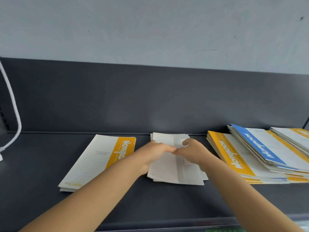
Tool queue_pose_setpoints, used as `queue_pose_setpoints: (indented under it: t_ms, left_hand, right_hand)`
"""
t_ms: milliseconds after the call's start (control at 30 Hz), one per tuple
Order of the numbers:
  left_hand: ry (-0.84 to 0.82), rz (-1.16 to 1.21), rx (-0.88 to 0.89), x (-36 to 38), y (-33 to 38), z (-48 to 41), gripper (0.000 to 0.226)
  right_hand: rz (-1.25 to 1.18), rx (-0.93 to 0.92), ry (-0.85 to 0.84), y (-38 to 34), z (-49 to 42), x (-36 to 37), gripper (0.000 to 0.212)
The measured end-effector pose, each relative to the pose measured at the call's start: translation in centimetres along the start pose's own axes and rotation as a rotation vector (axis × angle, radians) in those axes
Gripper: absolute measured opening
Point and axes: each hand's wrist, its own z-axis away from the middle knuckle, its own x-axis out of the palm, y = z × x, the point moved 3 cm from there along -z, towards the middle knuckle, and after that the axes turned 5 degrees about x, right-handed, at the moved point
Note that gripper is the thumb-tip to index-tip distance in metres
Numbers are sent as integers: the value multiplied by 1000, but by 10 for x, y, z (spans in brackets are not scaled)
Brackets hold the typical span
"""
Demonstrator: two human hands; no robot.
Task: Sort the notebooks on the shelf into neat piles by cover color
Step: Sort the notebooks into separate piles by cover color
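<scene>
A small pile of white-and-grey notebooks point(168, 171) lies at the middle of the dark shelf point(150, 201). Both my hands rest on top of it, fingertips meeting: my left hand point(155, 153) comes from the left and my right hand point(192, 150) from the right, thumb raised over the top cover. A short pile of yellow-banded notebooks point(97, 161) lies to the left. On the right sits a mixed, fanned stack with a yellow-banded notebook point(229, 156) low down and a blue-banded notebook point(260, 146) above it.
A dark back panel point(150, 97) rises behind the shelf with a pale wall above. A white cable point(13, 106) hangs down at the far left. The shelf's front lip point(167, 223) runs along the bottom.
</scene>
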Motion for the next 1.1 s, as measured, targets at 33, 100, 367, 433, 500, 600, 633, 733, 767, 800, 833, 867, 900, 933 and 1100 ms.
queue_pose_setpoints:
  t_ms: [33,100,367,433,500,600,633,733,767,800,833,867,900,933,1100]
  left_hand:
    - [2,-5,-18,-2,-4,2,93]
    - [22,-38,-46,-6,-10,8,98]
    - [162,-231,-42,-8,-11,31,95]
    - [209,-291,-35,0,-5,30,103]
    - [261,-408,0,17,6,27,110]
    - [319,-626,143,54,33,16,81]
    - [322,-618,204,69,41,10,72]
    - [298,-518,338,118,62,-12,47]
    - [284,-488,360,136,66,-21,44]
    - [262,-459,364,154,71,-29,42]
    - [234,-431,351,172,76,-37,40]
    - [206,-400,335,188,80,-43,35]
    - [183,-365,323,203,82,-50,27]
    - [165,-331,323,215,84,-55,19]
    - [215,-189,260,224,82,-62,30]
  right_hand:
    - [-1,-3,-19,0,2,2,73]
    - [36,-33,-43,0,9,7,68]
    - [194,-202,-162,-5,28,27,65]
    - [193,-233,-140,0,27,15,63]
    - [276,-303,-46,11,24,-12,60]
    - [431,-335,184,43,13,-74,51]
    - [470,-310,252,58,7,-98,46]
    - [590,-177,419,109,-12,-170,37]
    - [618,-130,431,126,-16,-188,39]
    - [672,-100,406,141,-19,-200,41]
    - [763,-103,331,153,-19,-206,41]
    - [840,-130,234,162,-18,-206,39]
    - [900,-179,151,169,-17,-202,38]
    - [947,-244,103,172,-14,-198,38]
    - [906,-354,57,160,0,-182,32]
